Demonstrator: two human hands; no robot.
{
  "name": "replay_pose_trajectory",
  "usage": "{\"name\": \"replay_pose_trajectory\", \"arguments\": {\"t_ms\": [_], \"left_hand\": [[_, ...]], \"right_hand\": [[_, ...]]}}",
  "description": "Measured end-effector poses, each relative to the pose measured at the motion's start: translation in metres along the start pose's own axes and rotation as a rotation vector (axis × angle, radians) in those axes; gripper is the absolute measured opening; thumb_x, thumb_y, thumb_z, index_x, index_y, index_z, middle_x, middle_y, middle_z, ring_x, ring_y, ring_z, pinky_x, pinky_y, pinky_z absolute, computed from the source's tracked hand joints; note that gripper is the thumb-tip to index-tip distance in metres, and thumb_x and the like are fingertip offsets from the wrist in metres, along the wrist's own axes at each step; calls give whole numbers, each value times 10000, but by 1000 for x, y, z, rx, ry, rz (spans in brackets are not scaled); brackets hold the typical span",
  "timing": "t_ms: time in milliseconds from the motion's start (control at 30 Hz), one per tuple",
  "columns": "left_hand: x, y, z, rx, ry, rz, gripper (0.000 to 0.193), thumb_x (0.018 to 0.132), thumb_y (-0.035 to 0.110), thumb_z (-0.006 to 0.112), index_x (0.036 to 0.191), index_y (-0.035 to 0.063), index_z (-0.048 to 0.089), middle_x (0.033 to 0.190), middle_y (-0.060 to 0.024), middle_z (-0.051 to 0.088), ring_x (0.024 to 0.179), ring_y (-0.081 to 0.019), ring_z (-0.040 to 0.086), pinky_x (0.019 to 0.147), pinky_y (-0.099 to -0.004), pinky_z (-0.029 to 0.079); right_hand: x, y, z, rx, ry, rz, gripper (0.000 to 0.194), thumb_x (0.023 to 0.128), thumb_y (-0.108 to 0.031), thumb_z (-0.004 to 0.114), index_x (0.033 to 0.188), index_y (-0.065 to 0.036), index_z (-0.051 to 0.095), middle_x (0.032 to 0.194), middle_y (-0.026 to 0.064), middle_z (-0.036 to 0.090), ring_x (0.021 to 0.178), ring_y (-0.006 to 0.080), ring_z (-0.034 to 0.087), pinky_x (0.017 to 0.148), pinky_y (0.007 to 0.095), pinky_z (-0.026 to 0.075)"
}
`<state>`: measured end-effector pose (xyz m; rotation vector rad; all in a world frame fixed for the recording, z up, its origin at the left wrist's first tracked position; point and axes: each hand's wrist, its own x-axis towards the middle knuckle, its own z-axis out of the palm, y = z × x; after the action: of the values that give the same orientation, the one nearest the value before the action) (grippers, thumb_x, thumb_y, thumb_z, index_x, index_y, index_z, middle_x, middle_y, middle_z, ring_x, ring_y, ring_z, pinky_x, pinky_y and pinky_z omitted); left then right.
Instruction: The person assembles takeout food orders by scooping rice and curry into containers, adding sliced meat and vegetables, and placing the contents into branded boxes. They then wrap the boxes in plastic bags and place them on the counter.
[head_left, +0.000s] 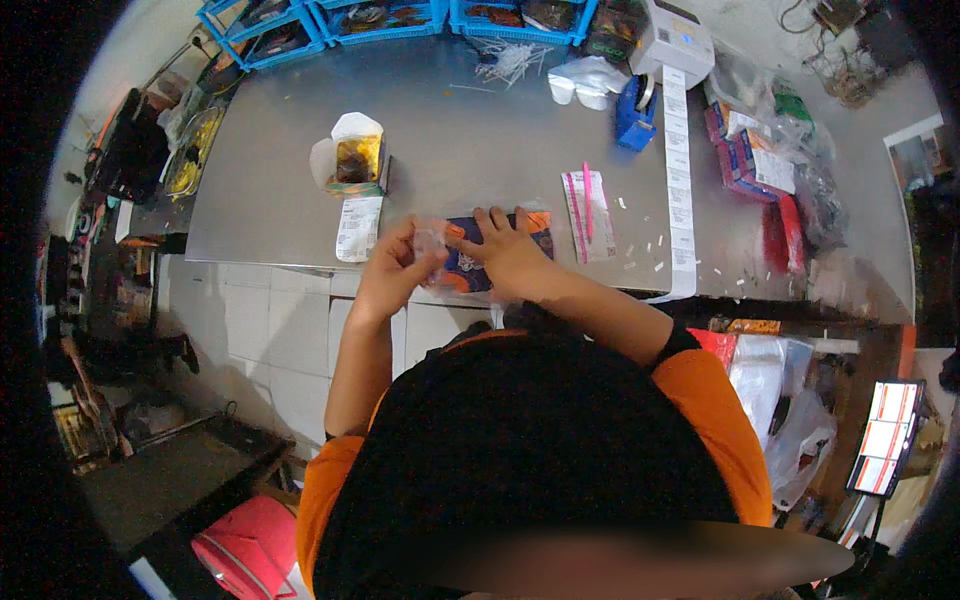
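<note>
My left hand, blurred, pinches a piece of clear plastic at the left end of a dark blue and orange printed packet. Whether the plastic belongs to the packet is hard to tell. The packet lies flat near the front edge of the metal table. Spread over its right part, my right hand presses down with fingers apart. An open takeaway box with yellow and brown food stands beyond my left hand. In front of the box lies a printed receipt.
To the right are a pink pen on a paper slip, a blue tape dispenser and a label printer trailing a long paper strip. Blue baskets line the back; boxes sit at the right.
</note>
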<state>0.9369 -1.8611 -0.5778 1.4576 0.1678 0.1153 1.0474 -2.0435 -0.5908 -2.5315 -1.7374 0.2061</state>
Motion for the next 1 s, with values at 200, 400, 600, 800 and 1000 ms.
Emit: {"name": "replay_pose_trajectory", "arguments": {"t_ms": [200, 400, 600, 800, 1000], "left_hand": [[16, 45, 1, -33, 41, -1, 350, 887, 49, 629, 1234, 59, 584, 770, 36, 584, 649, -43, 516, 560, -187, 403], [29, 70, -1, -5, -69, 129, 390, 846, 42, 640, 1230, 22, 574, 769, 19, 588, 640, -53, 520, 537, -198, 379], [49, 130, -18, -87, -54, 184, 460, 772, 32, 651, 1219, -26, 558, 760, -26, 596, 582, -58, 514, 501, -197, 356], [66, 131, -27, -11, -112, 197, 351, 878, 115, 591, 1194, -34, 574, 800, -44, 607, 629, -78, 537, 551, -203, 387], [95, 8, -53, -209, 497, 171, 442, 970, 409, 490, 1122, 3, 581, 951, -42, 631, 827, -154, 588, 722, -297, 468]], "right_hand": [[-39, 31, 6, 270, 558, 216, 783, 635, -295, 836, 1305, -67, 500, 1364, 243, 400, 1231, 414, 430, 1011, 476, 382], [-70, 81, -38, 819, 57, 604, 509, 723, -69, 742, 1198, -10, 569, 1084, 158, 623, 834, 237, 637, 712, 342, 515], [-95, 101, -136, 1077, 635, 412, 426, 776, 103, 602, 1188, -2, 573, 726, 0, 599, 642, 58, 575, 562, 202, 444], [-93, 115, -150, 1270, 536, 165, 369, 846, 40, 574, 1210, -24, 565, 751, 7, 627, 641, 70, 574, 594, 220, 458], [-43, 187, -22, 1292, 494, 510, 346, 907, -147, 596, 1236, -47, 551, 1021, 76, 627, 911, 161, 624, 732, 311, 524]]}}
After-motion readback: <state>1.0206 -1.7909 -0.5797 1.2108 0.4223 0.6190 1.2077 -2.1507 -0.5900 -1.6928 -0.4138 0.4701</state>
